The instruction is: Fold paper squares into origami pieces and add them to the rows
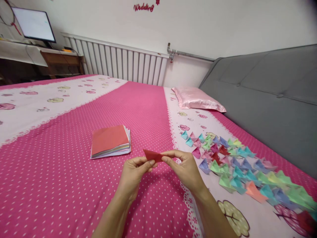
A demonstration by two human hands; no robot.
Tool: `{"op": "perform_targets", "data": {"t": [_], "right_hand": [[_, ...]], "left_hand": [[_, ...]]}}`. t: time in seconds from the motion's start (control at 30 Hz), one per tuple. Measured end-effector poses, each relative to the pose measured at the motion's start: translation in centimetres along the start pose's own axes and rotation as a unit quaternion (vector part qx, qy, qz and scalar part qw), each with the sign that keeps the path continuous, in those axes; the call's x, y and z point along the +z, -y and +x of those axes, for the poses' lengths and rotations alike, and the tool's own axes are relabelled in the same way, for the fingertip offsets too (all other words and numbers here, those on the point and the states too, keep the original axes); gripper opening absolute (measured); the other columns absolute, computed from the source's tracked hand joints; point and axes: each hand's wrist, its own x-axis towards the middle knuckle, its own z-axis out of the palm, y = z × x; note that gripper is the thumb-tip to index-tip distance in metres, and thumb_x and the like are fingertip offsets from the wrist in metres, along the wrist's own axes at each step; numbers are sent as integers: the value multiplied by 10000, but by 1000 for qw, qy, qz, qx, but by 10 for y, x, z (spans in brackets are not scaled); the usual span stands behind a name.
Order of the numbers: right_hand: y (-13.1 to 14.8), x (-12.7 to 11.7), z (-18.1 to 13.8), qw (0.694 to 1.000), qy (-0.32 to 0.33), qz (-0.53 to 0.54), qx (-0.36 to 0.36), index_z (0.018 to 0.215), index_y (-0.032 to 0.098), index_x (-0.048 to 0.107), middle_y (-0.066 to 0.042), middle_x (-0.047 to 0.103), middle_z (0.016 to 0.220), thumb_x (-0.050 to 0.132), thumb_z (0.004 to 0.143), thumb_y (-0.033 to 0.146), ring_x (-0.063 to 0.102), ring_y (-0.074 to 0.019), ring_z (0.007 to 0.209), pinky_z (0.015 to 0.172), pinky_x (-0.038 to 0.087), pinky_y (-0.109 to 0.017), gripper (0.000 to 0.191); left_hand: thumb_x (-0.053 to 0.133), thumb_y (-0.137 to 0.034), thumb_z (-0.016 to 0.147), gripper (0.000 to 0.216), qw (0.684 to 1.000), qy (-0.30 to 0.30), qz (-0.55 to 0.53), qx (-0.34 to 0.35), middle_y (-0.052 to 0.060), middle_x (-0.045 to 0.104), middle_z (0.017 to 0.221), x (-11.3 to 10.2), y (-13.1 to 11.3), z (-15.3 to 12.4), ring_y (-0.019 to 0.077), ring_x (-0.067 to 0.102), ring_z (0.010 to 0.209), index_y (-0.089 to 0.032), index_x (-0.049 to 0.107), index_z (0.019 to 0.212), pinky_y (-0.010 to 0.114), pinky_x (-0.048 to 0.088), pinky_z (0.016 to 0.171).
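A small folded piece of red paper point(153, 155) is held just above the bed, between my two hands. My left hand point(133, 172) pinches its lower left part between thumb and fingers. At its right corner, my right hand point(184, 168) grips the paper between thumb and forefinger. Left of my hands lies a stack of square coloured paper point(110, 140), with a red-orange sheet on top. Many small folded paper boats point(237, 173) in blue, green, pink, red and other colours stand in rows to the right.
A pink dotted bedspread point(138, 109) lies under everything. At the back right are a pink pillow point(198, 98) and a grey padded headboard point(267, 86). A white radiator point(119, 59) runs along the wall. A monitor point(33, 24) stands on a desk point(59, 59) at far left.
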Motion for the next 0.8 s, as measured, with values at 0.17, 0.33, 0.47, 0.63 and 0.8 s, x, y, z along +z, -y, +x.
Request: {"op": "perform_targets", "data": {"t": [0.17, 0.33, 0.47, 0.63, 0.8], "right_hand": [[3, 3, 0, 1000, 6, -1, -29, 857, 213, 704, -28, 695, 805, 616, 761, 287, 624, -165, 763, 715, 474, -287, 150], [3, 4, -1, 999, 2, -8, -45, 814, 219, 709, -29, 691, 770, 607, 770, 282, 628, -170, 746, 710, 479, -299, 128], [4, 3, -3, 998, -8, -33, -57, 780, 231, 710, -16, 690, 736, 607, 769, 264, 622, -166, 712, 695, 477, -306, 108], [5, 4, -4, 994, -49, -70, -73, 747, 238, 711, -14, 688, 695, 619, 754, 249, 611, -170, 674, 655, 475, -316, 93], [4, 7, -5, 992, -64, -78, -72, 743, 239, 709, -7, 684, 687, 635, 741, 236, 608, -163, 669, 661, 474, -308, 74]], "left_hand": [[743, -245, 587, 125, 999, 16, 36, -2, 56, 708, 659, 4, -2, -2, 130, 604, 614, -170, 730, 686, 205, 431, 582], [749, -248, 566, 142, 998, 26, 49, -9, 72, 702, 632, 6, -4, -5, 140, 597, 561, -152, 730, 668, 231, 442, 569], [746, -254, 574, 140, 998, 35, 49, -9, 72, 705, 645, 5, -4, -5, 138, 603, 570, -159, 731, 676, 224, 450, 573], [749, -271, 580, 175, 998, 60, 36, -13, 87, 711, 685, 5, 0, -4, 160, 633, 617, -148, 726, 703, 248, 480, 623], [729, -298, 615, 186, 998, 54, 12, -19, 88, 710, 682, 7, -3, -5, 165, 646, 632, -143, 723, 717, 249, 492, 626]]}}
